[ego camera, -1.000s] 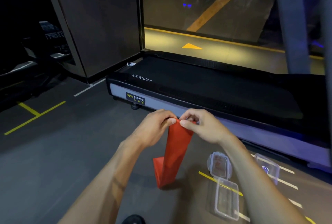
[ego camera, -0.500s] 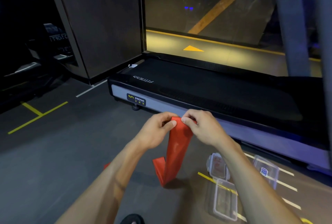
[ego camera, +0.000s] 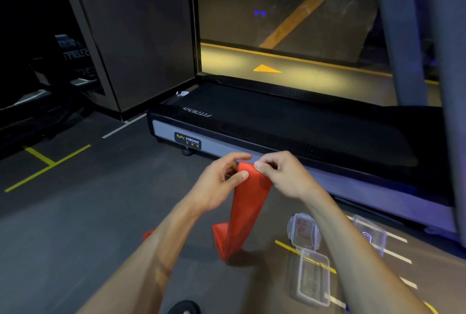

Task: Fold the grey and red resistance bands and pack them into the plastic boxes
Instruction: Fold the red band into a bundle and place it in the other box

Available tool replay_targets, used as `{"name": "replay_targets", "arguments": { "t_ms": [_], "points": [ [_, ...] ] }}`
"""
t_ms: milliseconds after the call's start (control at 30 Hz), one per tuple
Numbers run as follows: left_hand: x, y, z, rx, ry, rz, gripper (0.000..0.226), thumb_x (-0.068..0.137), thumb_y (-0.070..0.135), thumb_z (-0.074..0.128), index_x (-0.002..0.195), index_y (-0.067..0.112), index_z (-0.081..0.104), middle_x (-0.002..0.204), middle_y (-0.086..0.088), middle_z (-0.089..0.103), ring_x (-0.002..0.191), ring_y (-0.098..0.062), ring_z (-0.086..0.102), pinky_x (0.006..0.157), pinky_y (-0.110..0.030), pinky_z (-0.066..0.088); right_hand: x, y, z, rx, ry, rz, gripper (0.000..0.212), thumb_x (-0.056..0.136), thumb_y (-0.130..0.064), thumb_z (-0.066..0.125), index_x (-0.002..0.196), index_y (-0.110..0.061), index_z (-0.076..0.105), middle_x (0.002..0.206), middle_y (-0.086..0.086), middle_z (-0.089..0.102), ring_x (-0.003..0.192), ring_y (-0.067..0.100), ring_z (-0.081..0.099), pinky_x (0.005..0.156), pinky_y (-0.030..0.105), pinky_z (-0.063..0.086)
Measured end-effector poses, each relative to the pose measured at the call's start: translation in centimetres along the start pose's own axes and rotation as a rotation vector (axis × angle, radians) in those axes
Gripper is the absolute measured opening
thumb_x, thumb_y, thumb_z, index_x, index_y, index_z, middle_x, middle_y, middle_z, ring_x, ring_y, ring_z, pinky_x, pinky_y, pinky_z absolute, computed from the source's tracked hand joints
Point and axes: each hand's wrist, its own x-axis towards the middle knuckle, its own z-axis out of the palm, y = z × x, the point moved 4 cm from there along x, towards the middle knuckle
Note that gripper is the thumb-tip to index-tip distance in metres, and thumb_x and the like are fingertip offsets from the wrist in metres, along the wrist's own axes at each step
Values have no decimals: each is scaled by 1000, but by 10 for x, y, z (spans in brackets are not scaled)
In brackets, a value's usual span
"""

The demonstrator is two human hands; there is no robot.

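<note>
Right now we hold the red resistance band [ego camera: 248, 202] up in front of us with both hands close together at its top edge. Our left hand [ego camera: 219, 182] pinches the band's left upper corner, thumb on the near face and fingers curled behind it. Our right hand [ego camera: 282, 175] pinches the right upper corner, with the fingertips [ego camera: 258, 166] bent down over the edge. The two hands almost touch above the band.

From our grip the band hangs down and bends where it meets the floor [ego camera: 75, 238], toward 6 o'clock from the hands; a short piece of it turns back to the left there. Another bit of red shows just past our left forearm, at about 8 o'clock from the hands.

At 4 o'clock from the hands, low on the right, lie the clear plastic boxes: an open box [ego camera: 314, 278] nearest us, a lid [ego camera: 303, 230] touching its far end, and another clear box [ego camera: 370, 234] farther right, beyond our right forearm. They sit on yellow and white floor lines.

At 12 o'clock, just beyond our hands, a black treadmill [ego camera: 290, 124] stretches across, labelled "BODY STRONG" on its end. We cannot see a grey band.
</note>
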Motion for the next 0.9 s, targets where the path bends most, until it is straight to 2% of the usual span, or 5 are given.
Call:
{"name": "replay_targets", "arguments": {
  "t_ms": [200,433,533,633,900],
  "points": [
    [2,-3,-3,20,-14,28,34,90,24,67,121,39,67,106,-9,71,100,-29,68,98,-51,52,-3,1,2,208,-79,85,32,102,-29,60,80,-12,75,76,9,71,72,11,58,75,38,48],
    [3,-4,-4,39,-47,-2,15,95,21,68,110,20,71,97,-11,70,94,-32,66,93,-49,53,-6,6,6,364,-189,133,47,104,-33,54,63,-12,49,62,2,39,61,18,33,67,35,28],
    [3,-6,-4,127,-55,-16,8,99,21,66,105,22,70,95,-2,72,92,-22,68,91,-46,53,-6,4,6,278,-207,95,50,104,-42,52,70,-6,59,65,-1,52,64,12,44,68,34,37],
    [4,-7,-5,181,-48,-33,7,100,28,64,103,27,70,96,7,73,93,-12,69,91,-45,54,-7,1,2,226,-149,16,21,99,-30,67,96,-11,72,79,-2,68,74,8,59,72,28,47],
    [2,-5,1,13,7,-36,22,100,24,61,118,15,69,110,-1,74,106,-18,69,99,-42,52,-5,-5,0,5,41,-61,10,94,-26,71,85,-22,75,74,-5,72,67,2,63,64,17,46]
  ]
}}
